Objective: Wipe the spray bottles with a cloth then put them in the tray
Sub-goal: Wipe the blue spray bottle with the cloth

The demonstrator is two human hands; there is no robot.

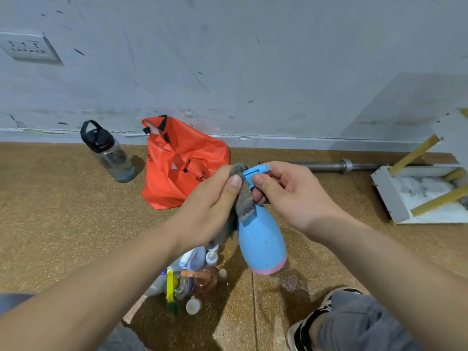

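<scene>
Bottle pile (197, 277): small round clear and white plastic, heaped on the floor under your hands; a dropped bottle would likely scatter it.
Blue spray bottle (262, 239): in the air, hanging by its head; smooth, pear-shaped, pink base band. The body is unsupported, so it may swing or slip while you rub.
Left hand (210, 203): your fingers curl round the cloth (244, 198), pressing it on the neck; grey, nappy, limp, and its tail could snag.
Right hand (286, 196): you pinch the trigger head; a squeeze might spray.
Orange bag (182, 163): crinkly, slumped, behind.
Tray: can't tell which.
</scene>
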